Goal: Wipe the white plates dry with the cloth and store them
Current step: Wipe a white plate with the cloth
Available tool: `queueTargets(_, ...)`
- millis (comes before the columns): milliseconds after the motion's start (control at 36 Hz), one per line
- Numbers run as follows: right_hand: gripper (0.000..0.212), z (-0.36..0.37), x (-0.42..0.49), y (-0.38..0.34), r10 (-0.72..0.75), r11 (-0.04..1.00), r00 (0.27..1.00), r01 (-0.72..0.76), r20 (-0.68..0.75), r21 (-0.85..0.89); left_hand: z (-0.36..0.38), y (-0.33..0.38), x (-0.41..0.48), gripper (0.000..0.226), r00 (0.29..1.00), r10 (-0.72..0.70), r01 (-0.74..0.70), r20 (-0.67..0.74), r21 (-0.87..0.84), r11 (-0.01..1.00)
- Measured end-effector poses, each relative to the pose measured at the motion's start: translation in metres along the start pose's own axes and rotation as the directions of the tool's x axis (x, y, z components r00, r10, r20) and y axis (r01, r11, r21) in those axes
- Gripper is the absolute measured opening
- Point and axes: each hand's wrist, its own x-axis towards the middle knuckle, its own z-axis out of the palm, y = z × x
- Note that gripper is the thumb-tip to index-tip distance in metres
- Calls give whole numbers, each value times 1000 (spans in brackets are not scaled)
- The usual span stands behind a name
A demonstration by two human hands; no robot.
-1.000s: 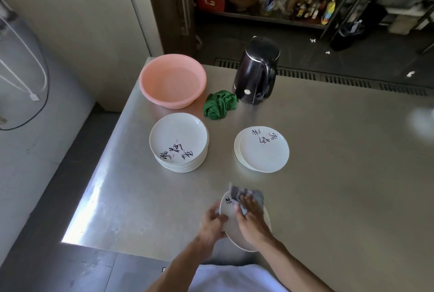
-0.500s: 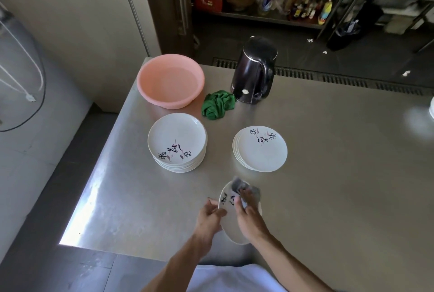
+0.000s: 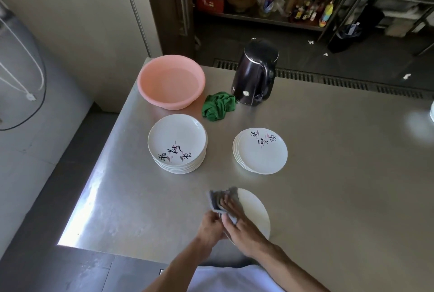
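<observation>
Head view: the left hand (image 3: pixel 210 226) has its grip around the near-left rim of a tilted white plate (image 3: pixel 254 212) above the steel surface (image 3: pixel 340 174). The right hand (image 3: pixel 244 233) holds a grey cloth (image 3: pixel 217 200) against the plate. Two plate stacks (image 3: pixel 177 136) sit beyond.

The person is wearing a white garment (image 3: pixel 231 278), which is showing at the bottom centre of the frame, between the two arms. Its cloth is looking plain, without any print, and its upper edge is lying under a dark shadow. Both forearms are showing bare, from the bottom edge of the frame up to the wrists. The left hand (image 3: pixel 210 227) and the right hand (image 3: pixel 245 232) are also showing bare, in the lower centre of the frame.
</observation>
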Motion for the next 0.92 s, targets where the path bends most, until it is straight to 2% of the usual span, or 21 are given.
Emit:
queueTargets(83,56,-2,6,10,41,994,999,-42,-10,-103,0,-2,0,28,1000,9,-10,-18,-38,999)
queueTargets(139,58,-7,13,15,181,958,980,-195,-84,-210,-1,-1,0,40,1000,10,-12,-17,-119,993)
queueTargets(194,61,-13,19,11,319,923,938,-340,-138,-181,-4,0,2,41,999,-2,-7,-53,-178,984)
queueTargets(222,62,-15,20,7,333,928,931,-351,-147,-123,-6,1,3,34,997,7,-20,-75,-182,983)
queueTargets(278,60,-16,19,-2,262,965,953,-261,-149,28,-6,5,6,15,993,30,-47,-118,-138,989)
queueTargets(361,56,-13,9,-13,138,979,989,-129,-47,156,0,10,4,8,995,48,-56,-87,-85,995)
queueTargets(389,55,-12,7,-15,119,982,993,-118,0,150,2,11,1,2,997,60,-66,-56,-106,992)
queueTargets(444,52,-11,8,-11,117,987,993,-120,32,109,1,7,3,20,999,31,-38,-44,-159,987)
queueTargets(556,57,-18,15,5,248,955,967,-253,-50,-156,-2,3,5,42,999,-17,13,-31,-131,991)
queueTargets(611,58,-17,17,7,281,947,958,-287,-61,-142,1,4,3,45,1000,-12,12,-2,-89,996)
queueTargets(694,56,-9,13,3,154,988,988,-155,-23,-26,2,4,3,37,1000,-10,10,5,-50,999)
queueTargets(778,54,-4,6,6,8,1000,1000,-8,9,-24,2,0,6,26,1000,-10,10,-24,-25,1000)
queueTargets(833,54,-6,7,11,49,999,999,-49,8,-16,2,0,5,26,1000,-2,1,-23,-43,999)
queueTargets(917,56,-10,15,20,195,965,979,-204,-67,-164,2,2,3,39,1000,10,-13,-23,-135,991)
